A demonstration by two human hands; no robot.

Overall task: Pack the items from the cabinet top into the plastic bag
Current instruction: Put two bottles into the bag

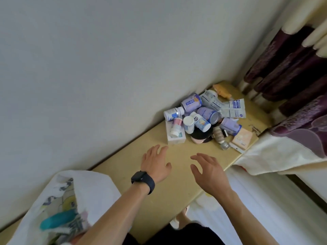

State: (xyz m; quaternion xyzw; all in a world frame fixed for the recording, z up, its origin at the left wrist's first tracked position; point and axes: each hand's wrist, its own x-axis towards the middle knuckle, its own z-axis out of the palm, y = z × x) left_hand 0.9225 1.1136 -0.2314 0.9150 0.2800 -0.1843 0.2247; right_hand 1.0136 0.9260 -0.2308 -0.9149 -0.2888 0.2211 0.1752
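Pale yellow cabinet top (178,184) runs along a grey wall (88,68) toward purple curtains (292,68). Pile of bottles, cans and sachets (203,119) sits at its far end, plastic bag (99,188) at the near left. Left hand (155,163) and right hand (210,172) are spread, holding nothing.
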